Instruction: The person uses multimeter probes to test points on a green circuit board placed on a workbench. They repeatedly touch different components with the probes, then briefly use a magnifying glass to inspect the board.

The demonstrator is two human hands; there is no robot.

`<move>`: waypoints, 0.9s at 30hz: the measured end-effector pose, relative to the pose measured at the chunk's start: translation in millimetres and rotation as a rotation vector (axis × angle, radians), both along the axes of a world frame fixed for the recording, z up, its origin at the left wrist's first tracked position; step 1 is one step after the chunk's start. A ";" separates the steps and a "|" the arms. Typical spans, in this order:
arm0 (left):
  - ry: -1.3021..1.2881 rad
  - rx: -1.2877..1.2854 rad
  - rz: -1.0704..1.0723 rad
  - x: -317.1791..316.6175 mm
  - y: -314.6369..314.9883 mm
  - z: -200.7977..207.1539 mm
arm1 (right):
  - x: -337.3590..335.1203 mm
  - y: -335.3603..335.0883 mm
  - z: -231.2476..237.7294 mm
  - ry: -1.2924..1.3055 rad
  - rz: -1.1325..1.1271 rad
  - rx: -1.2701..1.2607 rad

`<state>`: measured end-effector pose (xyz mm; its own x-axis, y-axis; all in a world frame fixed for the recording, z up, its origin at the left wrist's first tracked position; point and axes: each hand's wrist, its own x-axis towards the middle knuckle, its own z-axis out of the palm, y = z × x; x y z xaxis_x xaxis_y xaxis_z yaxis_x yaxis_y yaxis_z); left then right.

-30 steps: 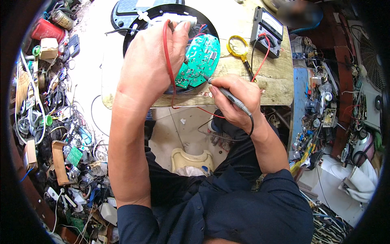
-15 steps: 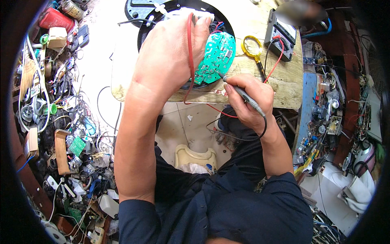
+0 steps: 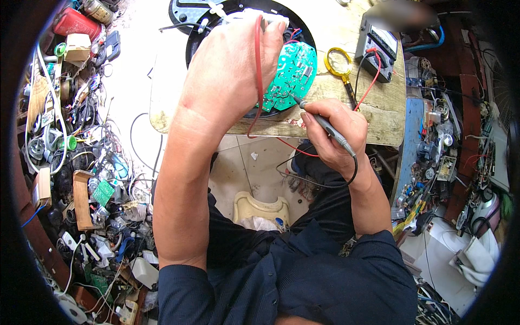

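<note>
Gripping grey probe point(image 3: 327, 127) in right hand point(image 3: 342, 129), with tip over lower right of green circuit board point(image 3: 295, 76); contact unclear. Holding curled left hand point(image 3: 227, 73) over board's left side, under red lead point(image 3: 259, 59); grasp beneath hidden, impossible to judge. Done, seemingly: exposing board on black round housing point(image 3: 304, 26), plugging leads point(image 3: 376, 70) into meter point(image 3: 379, 46), right of board. Apparently mid-probing. Still to do: unclear; no result visible.
</note>
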<state>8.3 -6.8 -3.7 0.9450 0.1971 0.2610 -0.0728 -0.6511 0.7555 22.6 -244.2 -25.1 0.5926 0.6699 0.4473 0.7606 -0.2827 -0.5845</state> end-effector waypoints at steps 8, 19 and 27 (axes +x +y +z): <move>0.045 0.010 -0.002 0.1 0.6 1.7 | -0.9 0.8 -0.1 0.007 -0.017 0.000; 0.151 -0.133 0.000 -2.7 -2.2 13.5 | -1.4 1.3 -0.8 0.015 -0.016 0.008; 0.152 -0.157 -0.010 -2.2 -1.5 12.3 | -1.7 1.0 0.4 0.007 -0.016 -0.006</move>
